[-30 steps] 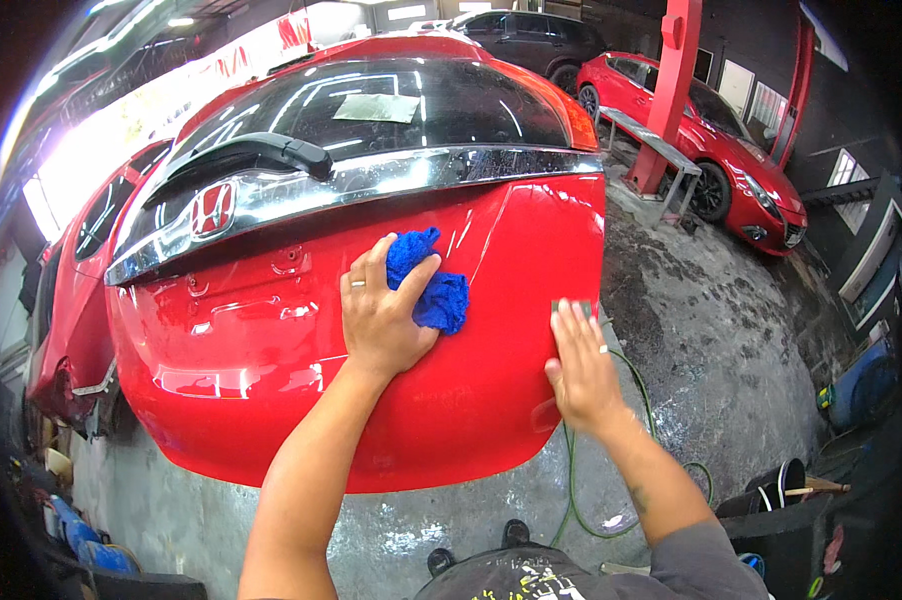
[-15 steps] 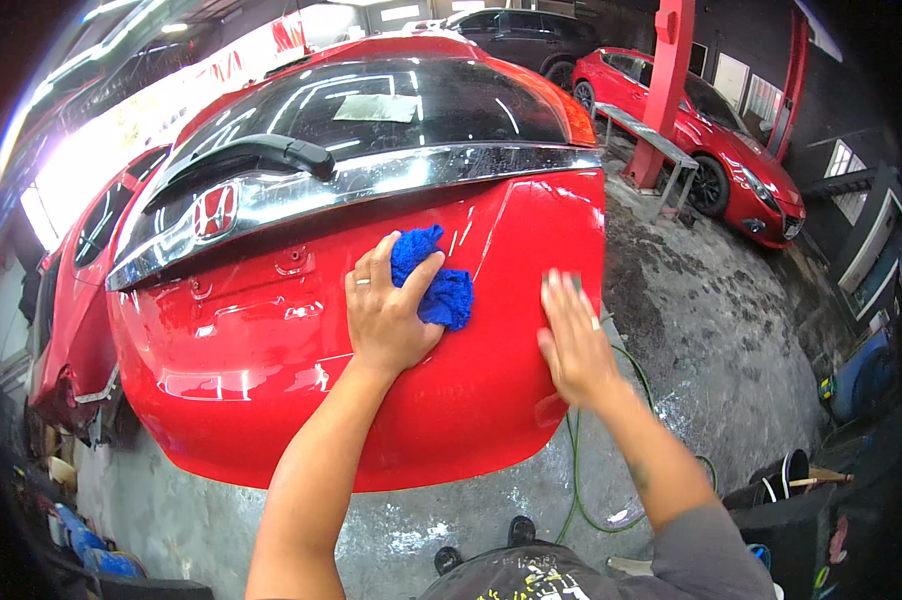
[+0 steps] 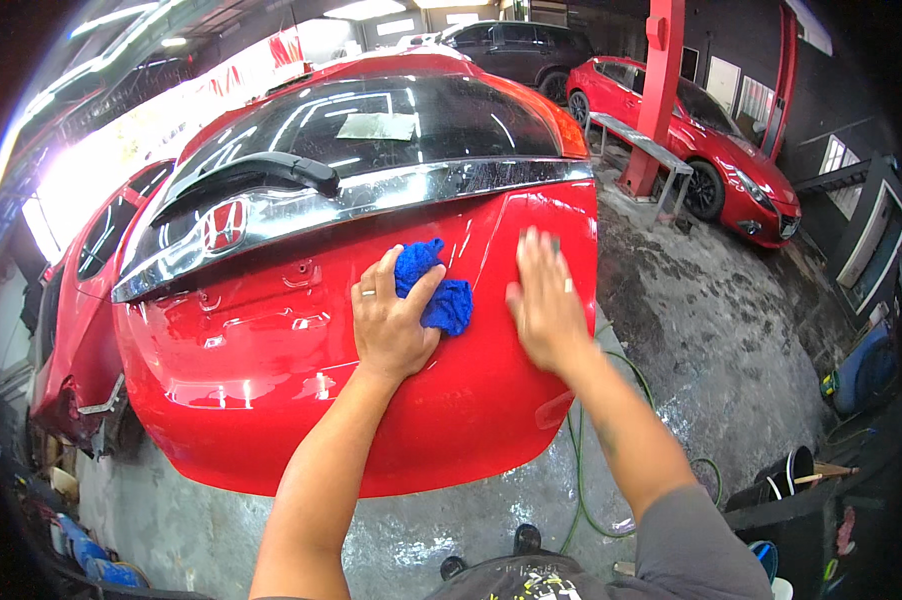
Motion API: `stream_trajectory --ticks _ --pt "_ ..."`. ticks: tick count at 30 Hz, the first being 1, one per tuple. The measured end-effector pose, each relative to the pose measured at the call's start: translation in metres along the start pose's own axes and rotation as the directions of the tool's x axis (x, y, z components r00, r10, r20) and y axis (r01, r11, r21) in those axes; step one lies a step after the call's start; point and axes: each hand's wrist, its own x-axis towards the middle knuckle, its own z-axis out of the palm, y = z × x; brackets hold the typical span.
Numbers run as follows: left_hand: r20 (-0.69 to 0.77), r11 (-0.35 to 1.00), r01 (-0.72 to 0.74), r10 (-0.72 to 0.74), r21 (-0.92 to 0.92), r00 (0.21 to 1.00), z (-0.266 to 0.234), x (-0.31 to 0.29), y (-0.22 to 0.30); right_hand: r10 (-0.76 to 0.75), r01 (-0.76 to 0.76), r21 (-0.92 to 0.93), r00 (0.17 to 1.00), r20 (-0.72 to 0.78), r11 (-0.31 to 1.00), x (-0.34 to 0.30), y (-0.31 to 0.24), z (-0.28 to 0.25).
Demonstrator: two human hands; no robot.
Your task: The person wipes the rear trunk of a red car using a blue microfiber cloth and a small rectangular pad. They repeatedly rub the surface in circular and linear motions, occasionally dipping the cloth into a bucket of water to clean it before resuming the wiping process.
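Note:
A red car tailgate (image 3: 261, 400) spreads out before me, with a chrome strip and a wiper above it. My left hand (image 3: 391, 320) rests on its middle, fingers curled over a crumpled blue microfibre cloth (image 3: 449, 303). To the right, my right hand (image 3: 546, 300) presses nearly flat against the panel close to its right edge, slightly blurred. A small dark grey piece (image 3: 555, 242) peeks out at its fingertips; most of it is hidden, so its kind is unclear. Pale streaks run over the red paint between my hands.
A green hose (image 3: 581, 480) lies on the wet floor at right. Another red car (image 3: 731, 170) stands behind a red lift post (image 3: 661, 100) and a metal bench (image 3: 641, 140). At left is a damaged red car body (image 3: 76, 340). A black bucket (image 3: 796, 465) sits at lower right.
My right hand has slid up and to the left over the panel, with the small dark piece at its fingertips. My left hand stays on the tailgate with the blue cloth.

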Motion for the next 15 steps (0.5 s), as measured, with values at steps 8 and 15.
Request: stream_trajectory --ticks 8,15 --pt "-0.024 1.000 0.000 0.000 0.012 1.000 0.000 -0.009 -0.008 -0.069 0.056 0.104 0.990 0.126 0.993 -0.085 -0.080 0.004" --pt "-0.035 0.999 -0.030 0.030 -0.018 0.999 0.005 0.003 0.001 0.116 -0.115 0.013 0.991 -0.060 0.993 0.053 -0.010 0.003"
